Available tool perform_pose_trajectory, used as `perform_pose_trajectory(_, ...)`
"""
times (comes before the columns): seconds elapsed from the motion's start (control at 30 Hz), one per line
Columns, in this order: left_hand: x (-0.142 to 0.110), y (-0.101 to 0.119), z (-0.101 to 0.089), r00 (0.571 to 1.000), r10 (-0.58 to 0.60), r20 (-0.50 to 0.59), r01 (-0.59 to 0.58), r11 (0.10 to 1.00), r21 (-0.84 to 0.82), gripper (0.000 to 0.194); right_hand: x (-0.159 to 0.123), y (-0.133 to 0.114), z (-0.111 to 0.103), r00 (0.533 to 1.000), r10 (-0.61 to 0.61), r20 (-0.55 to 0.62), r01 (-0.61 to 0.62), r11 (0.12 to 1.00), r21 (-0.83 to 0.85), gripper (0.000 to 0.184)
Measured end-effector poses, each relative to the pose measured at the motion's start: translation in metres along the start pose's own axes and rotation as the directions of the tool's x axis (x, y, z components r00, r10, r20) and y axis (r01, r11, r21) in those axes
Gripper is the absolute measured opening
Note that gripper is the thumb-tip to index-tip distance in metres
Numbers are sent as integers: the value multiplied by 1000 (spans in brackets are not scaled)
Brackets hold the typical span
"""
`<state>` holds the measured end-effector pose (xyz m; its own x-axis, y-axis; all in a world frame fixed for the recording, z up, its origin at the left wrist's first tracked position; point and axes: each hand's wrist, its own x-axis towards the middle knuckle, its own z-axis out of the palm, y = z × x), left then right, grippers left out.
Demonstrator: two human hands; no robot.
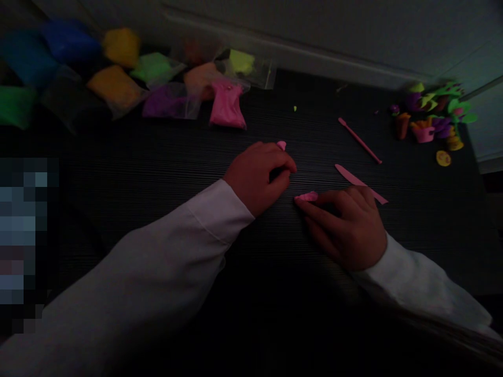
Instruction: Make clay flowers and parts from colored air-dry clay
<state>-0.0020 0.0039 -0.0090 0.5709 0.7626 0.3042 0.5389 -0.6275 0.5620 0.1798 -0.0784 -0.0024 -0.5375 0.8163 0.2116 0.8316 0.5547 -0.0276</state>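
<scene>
My right hand pinches a flattened, ridged piece of pink modelling clay between thumb and fingertips, low over the dark table. To its left, my left hand is closed, with thumb and index fingertip near each other; whatever may lie between them is hidden. A small pink clay lump shows just beyond the left knuckles, and I cannot tell whether the hand touches it. Partly behind my right hand lies a pink plastic clay knife. Farther back rests a thin pink modelling stick.
Bags of coloured clay line the back left, among them a pink bag, a purple bag and a blue bag. Several small clay figures stand at the back right, beside a yellow disc. A tiny yellow-green crumb lies mid-table.
</scene>
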Motion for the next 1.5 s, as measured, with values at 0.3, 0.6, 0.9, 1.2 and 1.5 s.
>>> perform_pose_trajectory(0.3,0,0,0,1000,8,7,-8,1000,4,18,-1,1,1,1000,-10,-26,11,1000,14,37)
perform_pose_trajectory(0.6,1,-2,1,1000,19,16,-18,1000,-5,17,7,-1,2,983,105,-149,-84,986,143,18)
perform_pose_trajectory(0.9,1,-1,1,1000,1,12,-1,1000,-6,18,15,-15,7,975,179,-132,-161,978,134,16)
perform_pose_trajectory(1.2,-1,2,-2,986,83,145,-78,996,-38,18,16,-11,8,977,183,-110,-163,971,174,15)
perform_pose_trajectory(1.5,-1,0,-3,966,112,231,-111,994,-17,20,15,-8,9,977,182,-112,-160,970,186,14)
